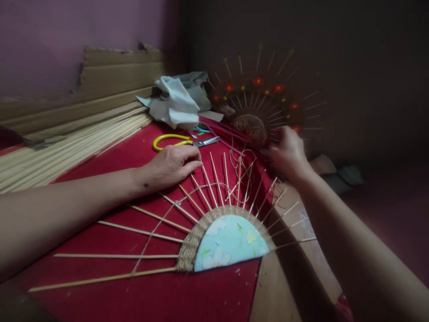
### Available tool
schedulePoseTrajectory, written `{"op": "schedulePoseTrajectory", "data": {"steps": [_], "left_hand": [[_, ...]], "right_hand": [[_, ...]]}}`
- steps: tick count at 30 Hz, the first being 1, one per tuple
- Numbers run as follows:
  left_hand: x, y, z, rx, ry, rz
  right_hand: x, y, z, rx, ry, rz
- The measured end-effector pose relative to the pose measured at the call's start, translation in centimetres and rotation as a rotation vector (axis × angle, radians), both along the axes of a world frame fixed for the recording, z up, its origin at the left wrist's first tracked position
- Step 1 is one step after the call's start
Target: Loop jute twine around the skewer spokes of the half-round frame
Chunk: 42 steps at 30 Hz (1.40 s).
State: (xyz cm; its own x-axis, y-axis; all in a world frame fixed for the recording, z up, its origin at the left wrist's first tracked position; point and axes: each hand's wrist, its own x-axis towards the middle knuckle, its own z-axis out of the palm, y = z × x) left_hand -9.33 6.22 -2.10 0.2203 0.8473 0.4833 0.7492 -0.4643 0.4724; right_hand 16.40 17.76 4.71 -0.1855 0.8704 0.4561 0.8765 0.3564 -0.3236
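So on my head feed, the fan frame [231, 243] lies flat on the red cover [214, 295], sticks [117, 256] splayed outward, which I'd guess leaves room around each one. A thin cord [150, 233] crosses the ones on the left. My left hand [176, 165] is half curled at the upper-left stick tips, maybe steadying them; can't tell if it's pinching one. My right hand [290, 150] is curled near the flowered fan [258, 82], grip unclear, too dim. Scissors [197, 143] sit just beyond my left hand, handy I suppose. The frame's centre lies between both hands, nearer the camera.
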Motion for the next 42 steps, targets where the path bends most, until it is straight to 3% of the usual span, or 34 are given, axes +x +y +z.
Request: {"op": "schedulePoseTrajectory", "data": {"steps": [2,3,6,8,11,14,21,25,30,35,42], "left_hand": [[0.1,-0.1,0.0,-0.004,-0.014,0.001],[0.1,-0.1,0.1,0.000,-0.028,-0.001],[0.2,-0.2,0.2,0.041,-0.069,-0.035],[0.3,-0.2,0.1,0.061,-0.054,-0.091],[0.3,-0.1,-0.2,0.070,0.042,-0.181],[0.2,0.2,-0.7,0.100,0.127,-0.233],[0.1,0.5,-1.2,0.066,0.229,-0.236],[0.1,0.6,-1.4,0.059,0.224,-0.226],[0.1,0.7,-1.5,0.074,0.203,-0.219],[0.1,0.5,-1.2,0.061,0.202,-0.212],[0.1,0.6,-1.3,0.061,0.196,-0.219]], "right_hand": [[0.3,-1.6,0.5,0.158,-0.016,0.044],[0.5,-2.5,0.7,0.145,-0.015,0.128],[0.9,-5.1,0.5,-0.204,-0.179,0.553],[1.1,-6.5,-0.2,-0.377,-0.386,0.707],[1.2,-7.5,-1.2,-0.341,-0.580,0.677],[1.3,-7.5,-1.8,-0.299,-0.622,0.673],[2.4,-6.4,-2.4,-0.335,-0.378,0.757],[2.8,-6.4,-2.2,-0.429,-0.236,0.710],[2.5,-7.1,-1.5,-0.410,-0.373,0.679],[2.1,-7.4,-1.9,-0.352,-0.506,0.698],[2.7,-7.1,-2.3,-0.340,-0.333,0.760]]}}
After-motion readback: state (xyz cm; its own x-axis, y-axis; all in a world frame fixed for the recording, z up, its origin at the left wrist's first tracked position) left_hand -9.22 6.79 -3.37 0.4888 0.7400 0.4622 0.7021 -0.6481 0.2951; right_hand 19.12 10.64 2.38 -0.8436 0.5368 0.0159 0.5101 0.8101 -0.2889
